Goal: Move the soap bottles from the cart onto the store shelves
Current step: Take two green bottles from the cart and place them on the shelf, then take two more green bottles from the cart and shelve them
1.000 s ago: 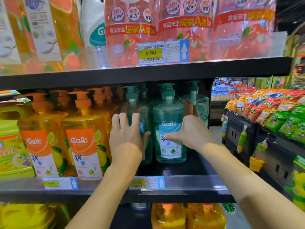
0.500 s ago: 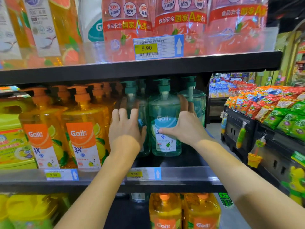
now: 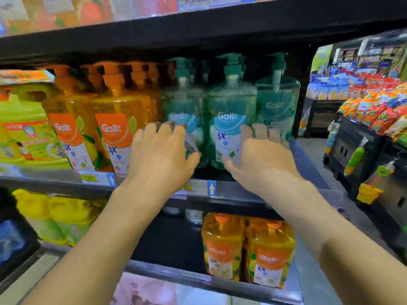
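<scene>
Three clear teal plastic pump bottles of soap stood upright side by side at the right end of the black middle shelf, set a little back from its front edge. Our left hand hovered open, fingers loosely spread, in front of the leftmost teal bottle, holding nothing. Our right hand was open too, with its thumb across the lower label of the centre teal bottle and its fingers by that bottle's right side. Blur hid whether they touched. Clear orange pump bottles filled the shelf to the left. A yellow price tag sat on the front edge between our wrists.
</scene>
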`<state>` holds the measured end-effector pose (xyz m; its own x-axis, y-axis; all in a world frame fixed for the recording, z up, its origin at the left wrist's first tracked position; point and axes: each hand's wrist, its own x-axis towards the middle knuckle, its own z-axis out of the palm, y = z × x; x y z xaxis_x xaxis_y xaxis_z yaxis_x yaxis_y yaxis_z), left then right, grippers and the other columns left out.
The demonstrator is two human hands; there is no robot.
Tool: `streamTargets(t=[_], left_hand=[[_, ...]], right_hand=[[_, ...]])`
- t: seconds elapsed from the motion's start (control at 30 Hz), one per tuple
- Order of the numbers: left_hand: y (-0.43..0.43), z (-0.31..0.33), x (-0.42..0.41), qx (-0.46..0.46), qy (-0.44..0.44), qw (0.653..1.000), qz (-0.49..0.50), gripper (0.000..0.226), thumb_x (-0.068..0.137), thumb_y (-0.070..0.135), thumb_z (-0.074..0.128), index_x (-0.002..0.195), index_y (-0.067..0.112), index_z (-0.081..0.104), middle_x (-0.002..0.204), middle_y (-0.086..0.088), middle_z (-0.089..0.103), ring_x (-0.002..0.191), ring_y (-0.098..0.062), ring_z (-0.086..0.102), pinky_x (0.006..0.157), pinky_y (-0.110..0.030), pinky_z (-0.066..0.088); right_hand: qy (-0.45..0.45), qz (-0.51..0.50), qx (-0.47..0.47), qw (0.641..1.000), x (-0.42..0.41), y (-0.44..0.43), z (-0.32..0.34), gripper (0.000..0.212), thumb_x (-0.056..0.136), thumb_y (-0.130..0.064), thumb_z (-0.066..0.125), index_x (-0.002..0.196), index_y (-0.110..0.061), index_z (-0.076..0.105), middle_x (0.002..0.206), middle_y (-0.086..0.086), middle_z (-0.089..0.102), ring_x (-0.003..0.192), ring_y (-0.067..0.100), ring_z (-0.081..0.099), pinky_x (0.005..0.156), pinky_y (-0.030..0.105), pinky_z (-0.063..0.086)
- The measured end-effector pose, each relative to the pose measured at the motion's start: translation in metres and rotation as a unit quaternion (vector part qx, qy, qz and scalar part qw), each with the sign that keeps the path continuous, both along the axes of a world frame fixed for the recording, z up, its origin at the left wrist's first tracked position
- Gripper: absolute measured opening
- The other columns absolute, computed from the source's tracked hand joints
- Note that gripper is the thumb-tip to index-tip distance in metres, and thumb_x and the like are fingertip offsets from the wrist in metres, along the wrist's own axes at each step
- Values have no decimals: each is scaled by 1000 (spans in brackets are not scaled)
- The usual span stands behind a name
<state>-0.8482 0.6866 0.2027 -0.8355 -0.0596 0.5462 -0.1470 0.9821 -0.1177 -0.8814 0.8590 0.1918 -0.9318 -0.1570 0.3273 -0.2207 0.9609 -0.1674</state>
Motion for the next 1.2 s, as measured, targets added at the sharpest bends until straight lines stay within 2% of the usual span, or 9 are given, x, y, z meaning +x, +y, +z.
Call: streamTargets(t=[0.07,0.17,0.3,0.4,0.57,0.67,0.9,1.1,1.2], left_hand=[[-8,-9,11,-13,2,1000,13,63,94,63,55,133,13,59,133,-12,63,121,-38,55,96,-45,45],[-28,-16,35,-4,-9,1000,20,67,92,63,59,139,15,58,141,-9,61,128,-37,55,103,-48,44],[-62,-20,76,3,0,998,61,66,92,63,59,140,17,58,144,-7,60,132,-36,53,107,-48,43],[-95,-23,113,5,-5,995,98,66,93,64,54,143,20,53,147,-3,57,135,-33,50,109,-45,39],[-169,-30,192,16,-18,986,166,68,94,63,54,150,24,47,156,1,49,141,-31,45,113,-46,35],[-213,-35,246,26,-24,979,202,64,94,61,55,146,24,51,150,0,54,137,-32,49,110,-46,37],[-317,-57,402,66,-59,933,347,59,95,63,51,143,27,50,147,3,55,135,-29,48,109,-42,37],[-379,-75,521,102,-84,873,470,56,95,62,51,140,29,51,146,3,56,137,-31,47,108,-41,37],[-405,-81,569,135,-87,835,526,61,96,65,49,145,29,48,152,2,50,142,-31,41,114,-43,33]], right_hand=[[-23,23,6,999,9,-12,-1,77,97,-59,53,154,-14,26,155,13,31,142,40,29,112,51,36],[-32,65,31,997,26,-36,-3,74,98,-60,50,152,-14,29,154,15,37,144,42,31,112,53,36],[32,108,62,992,56,-76,-11,67,97,-57,52,143,-11,39,142,15,44,130,43,42,105,54,41],[54,143,59,987,80,-113,-9,62,95,-56,54,139,-13,40,138,11,46,128,40,44,102,52,41],[48,205,62,976,135,-193,-16,58,97,-55,52,138,-16,40,139,9,47,127,38,45,101,51,41],[40,241,73,967,174,-245,-25,61,97,-54,52,141,-14,39,141,10,47,129,39,45,103,52,41],[9,362,80,929,291,-384,-54,62,95,-56,54,140,-16,41,143,10,46,132,38,43,103,48,40],[-12,479,99,872,386,-485,-75,68,94,-57,54,145,-15,37,146,11,43,134,38,41,108,49,37],[-14,531,111,840,429,-530,-81,67,95,-57,53,144,-14,39,144,12,43,134,39,40,109,51,37]])
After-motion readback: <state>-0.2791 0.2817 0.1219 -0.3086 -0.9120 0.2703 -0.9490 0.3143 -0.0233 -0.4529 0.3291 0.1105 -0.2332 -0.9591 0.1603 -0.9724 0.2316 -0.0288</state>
